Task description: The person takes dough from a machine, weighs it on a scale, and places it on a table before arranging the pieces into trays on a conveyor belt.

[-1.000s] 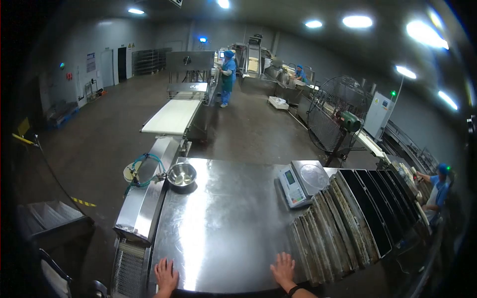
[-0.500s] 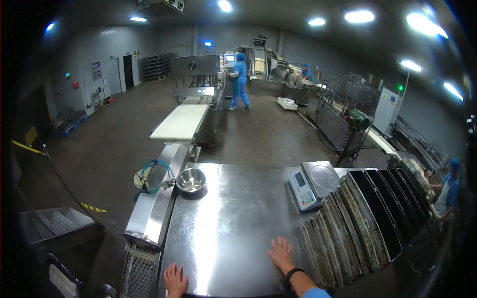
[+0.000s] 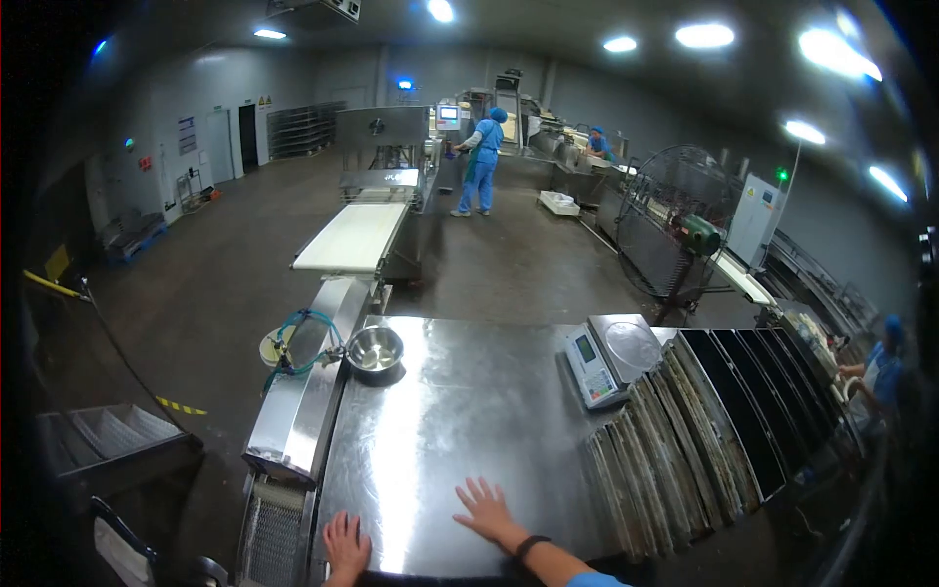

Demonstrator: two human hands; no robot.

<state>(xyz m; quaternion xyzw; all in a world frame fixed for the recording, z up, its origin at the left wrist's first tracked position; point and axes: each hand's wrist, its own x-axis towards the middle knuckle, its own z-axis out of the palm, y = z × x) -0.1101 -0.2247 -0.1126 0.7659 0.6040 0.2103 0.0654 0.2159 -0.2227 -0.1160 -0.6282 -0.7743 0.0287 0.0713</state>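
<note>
As both palms rest flat on the counter [image 3: 460, 411], seemingly for support, left hand [image 3: 346, 544] at its near edge, right hand [image 3: 486, 509] further in, each grip is spread, holding nothing.

A shiny metal bowl [image 3: 375, 349] is set near a looped green hose [image 3: 305, 314]. A grey scale [image 3: 608, 357] is placed just beside a row of dark baking trays [image 3: 704, 430], which are leaned on each other. A long white belt [image 3: 354, 237] is seen farther back. A big round fan [image 3: 670, 220] is stood on the floor at the right. Far off, a person in blue [image 3: 481, 161] is seen by a machine. Another person in blue [image 3: 885, 367] is seen at the right edge.
</note>
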